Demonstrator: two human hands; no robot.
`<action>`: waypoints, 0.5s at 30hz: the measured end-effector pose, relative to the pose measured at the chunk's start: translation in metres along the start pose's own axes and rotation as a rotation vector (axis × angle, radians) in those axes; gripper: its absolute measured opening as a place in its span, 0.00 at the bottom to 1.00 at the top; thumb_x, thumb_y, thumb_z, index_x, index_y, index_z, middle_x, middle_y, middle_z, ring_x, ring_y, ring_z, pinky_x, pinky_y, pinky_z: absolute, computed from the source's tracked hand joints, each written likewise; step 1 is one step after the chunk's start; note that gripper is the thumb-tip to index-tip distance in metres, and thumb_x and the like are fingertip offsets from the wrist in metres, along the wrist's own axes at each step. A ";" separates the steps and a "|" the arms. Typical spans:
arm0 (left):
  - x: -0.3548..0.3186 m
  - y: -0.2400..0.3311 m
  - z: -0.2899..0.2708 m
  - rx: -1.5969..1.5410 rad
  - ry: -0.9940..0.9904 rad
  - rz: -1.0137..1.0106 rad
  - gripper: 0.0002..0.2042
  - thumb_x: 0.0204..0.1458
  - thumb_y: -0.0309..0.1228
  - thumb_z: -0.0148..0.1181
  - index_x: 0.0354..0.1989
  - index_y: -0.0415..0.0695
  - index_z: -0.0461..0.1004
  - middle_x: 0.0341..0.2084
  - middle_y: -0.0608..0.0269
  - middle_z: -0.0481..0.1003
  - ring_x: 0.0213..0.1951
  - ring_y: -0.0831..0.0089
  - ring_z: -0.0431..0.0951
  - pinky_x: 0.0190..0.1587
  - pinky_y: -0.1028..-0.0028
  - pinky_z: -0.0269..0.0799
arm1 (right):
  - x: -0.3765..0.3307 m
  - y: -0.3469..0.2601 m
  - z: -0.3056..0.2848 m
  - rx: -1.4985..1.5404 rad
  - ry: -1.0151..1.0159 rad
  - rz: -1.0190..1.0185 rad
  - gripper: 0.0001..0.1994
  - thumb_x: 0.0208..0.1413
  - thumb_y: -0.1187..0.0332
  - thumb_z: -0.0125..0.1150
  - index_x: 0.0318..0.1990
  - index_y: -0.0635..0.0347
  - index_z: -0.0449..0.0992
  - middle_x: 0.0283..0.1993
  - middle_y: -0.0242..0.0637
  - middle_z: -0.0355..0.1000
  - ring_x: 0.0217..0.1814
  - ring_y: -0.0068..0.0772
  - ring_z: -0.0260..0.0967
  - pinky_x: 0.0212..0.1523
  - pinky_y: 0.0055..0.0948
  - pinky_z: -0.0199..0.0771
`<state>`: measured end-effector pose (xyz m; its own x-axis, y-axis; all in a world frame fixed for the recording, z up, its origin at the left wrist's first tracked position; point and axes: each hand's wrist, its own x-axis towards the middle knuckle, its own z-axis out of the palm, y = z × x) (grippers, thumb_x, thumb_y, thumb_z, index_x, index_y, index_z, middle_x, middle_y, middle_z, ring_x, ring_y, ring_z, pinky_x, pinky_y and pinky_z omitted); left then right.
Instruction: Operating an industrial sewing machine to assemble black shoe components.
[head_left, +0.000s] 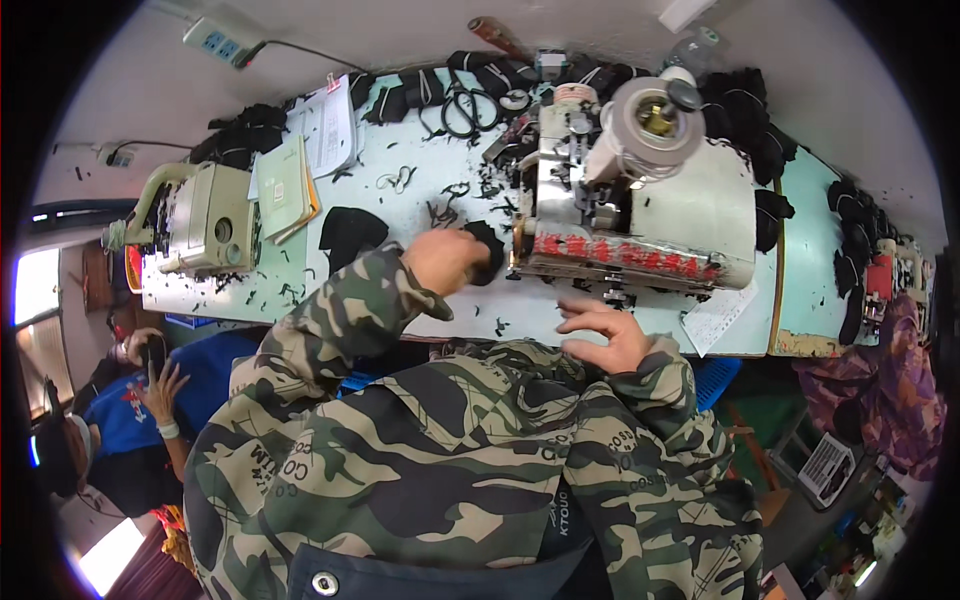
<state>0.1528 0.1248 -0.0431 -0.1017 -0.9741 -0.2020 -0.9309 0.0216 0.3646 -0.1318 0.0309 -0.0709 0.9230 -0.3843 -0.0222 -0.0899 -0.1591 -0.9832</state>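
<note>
My left hand (443, 262) is closed on a small dark cloth piece (486, 250), just left of the sewing machine (640, 220). The fingertips are partly hidden by the cloth and a little blurred. At the table's front edge, below the machine, my right hand (608, 338) has its fingers apart and nothing in them. A flat black cloth piece (352, 236) lies on the table beside my left sleeve.
Black scissors (468, 110) lie among bundles of black cloth (425, 88) along the back. Notebooks (288, 190) and a second sewing machine (208, 222) stand to the left. Dark scraps litter the tabletop (400, 215). A person in blue (160, 395) sits at far left.
</note>
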 end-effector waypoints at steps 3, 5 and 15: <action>0.025 0.047 -0.046 -0.472 -0.119 0.275 0.08 0.42 0.26 0.55 0.33 0.41 0.70 0.25 0.52 0.72 0.31 0.53 0.73 0.34 0.65 0.68 | 0.026 -0.029 -0.002 -0.009 0.058 -0.225 0.14 0.42 0.69 0.66 0.39 0.59 0.76 0.45 0.44 0.70 0.48 0.33 0.69 0.48 0.30 0.67; 0.044 0.048 -0.042 -0.441 -0.049 0.305 0.09 0.47 0.26 0.54 0.36 0.39 0.68 0.26 0.53 0.72 0.27 0.60 0.74 0.31 0.68 0.69 | 0.037 -0.036 -0.001 0.265 0.252 0.181 0.08 0.44 0.74 0.62 0.35 0.64 0.75 0.31 0.35 0.73 0.31 0.20 0.70 0.34 0.20 0.70; 0.086 0.038 -0.059 -1.100 -0.508 -0.481 0.12 0.51 0.32 0.49 0.40 0.39 0.71 0.17 0.66 0.71 0.15 0.80 0.68 0.15 0.80 0.65 | 0.064 -0.024 0.018 0.055 0.508 0.136 0.14 0.48 0.77 0.56 0.44 0.65 0.72 0.35 0.44 0.74 0.33 0.27 0.74 0.34 0.22 0.73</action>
<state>0.1288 0.0289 0.0069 -0.1863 -0.6339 -0.7506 -0.1619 -0.7337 0.6599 -0.0635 0.0264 -0.0517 0.6056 -0.7924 -0.0729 -0.1636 -0.0343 -0.9859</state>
